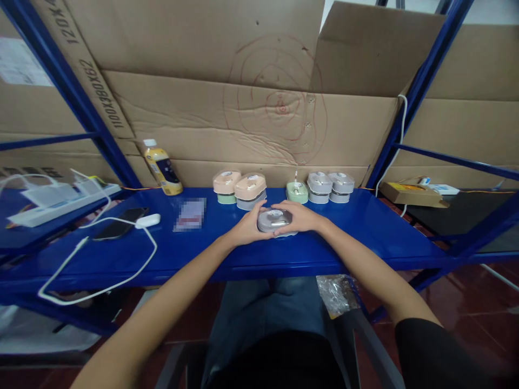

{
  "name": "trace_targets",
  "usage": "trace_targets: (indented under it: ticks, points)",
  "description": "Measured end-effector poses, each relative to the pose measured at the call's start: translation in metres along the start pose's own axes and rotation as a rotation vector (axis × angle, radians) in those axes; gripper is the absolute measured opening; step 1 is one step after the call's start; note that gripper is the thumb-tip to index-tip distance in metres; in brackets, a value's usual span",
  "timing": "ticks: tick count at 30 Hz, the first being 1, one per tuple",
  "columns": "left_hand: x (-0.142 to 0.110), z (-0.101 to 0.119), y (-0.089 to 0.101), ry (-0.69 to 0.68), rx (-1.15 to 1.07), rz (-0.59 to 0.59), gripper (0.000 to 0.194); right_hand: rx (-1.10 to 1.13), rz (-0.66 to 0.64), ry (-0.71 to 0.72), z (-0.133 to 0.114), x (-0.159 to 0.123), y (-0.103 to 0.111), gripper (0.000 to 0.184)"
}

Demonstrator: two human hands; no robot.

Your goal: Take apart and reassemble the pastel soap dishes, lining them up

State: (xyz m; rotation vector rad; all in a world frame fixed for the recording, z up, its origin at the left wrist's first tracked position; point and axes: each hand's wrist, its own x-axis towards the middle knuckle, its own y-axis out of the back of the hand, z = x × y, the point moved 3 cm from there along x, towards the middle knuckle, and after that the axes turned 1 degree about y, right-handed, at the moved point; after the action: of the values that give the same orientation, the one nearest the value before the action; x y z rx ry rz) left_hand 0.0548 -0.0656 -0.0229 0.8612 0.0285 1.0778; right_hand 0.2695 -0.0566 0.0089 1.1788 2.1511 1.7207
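Note:
Both of my hands grip a small oval grey box with a clear lid (pixel 274 219) near the middle of the blue shelf (pixel 227 251). My left hand (pixel 248 224) wraps its left side and my right hand (pixel 302 217) its right side, with the fingers closed on it. Just behind stand pink-topped boxes, one on a green base (pixel 225 186) and one on a grey base (pixel 250 189). A low green box (pixel 297 192) and two grey boxes (pixel 319 186) (pixel 341 186) stand to the right of them. The underside of the held box is mostly hidden.
At the left stand a yellow drink bottle (pixel 163 167) and a blurred flat card (pixel 190 214). A phone (pixel 120 223), a white cable (pixel 133 275) and a power strip (pixel 60 202) lie further left. Cardboard (pixel 182 119) walls the back; blue posts (pixel 424 92) rise at the sides.

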Motion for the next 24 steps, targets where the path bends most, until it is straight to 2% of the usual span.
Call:
trace_targets:
  ticks: [11,18,21,24]
  points:
    - [0.003,-0.005,0.0,-0.023,-0.127,-0.008,0.116,-0.082,-0.031,0.028,-0.009,-0.001,0.003,0.097]
    - [0.003,-0.001,0.004,-0.015,-0.124,-0.004,0.114,0.056,-0.179,-0.039,0.002,-0.009,0.016,0.113]
    - [0.002,-0.002,0.006,-0.015,-0.111,-0.006,0.11,0.059,-0.164,-0.065,0.0,-0.012,0.022,0.109]
    - [0.002,-0.002,0.011,-0.052,-0.042,0.102,0.099,0.021,-0.063,-0.076,0.0,-0.012,0.032,0.099]
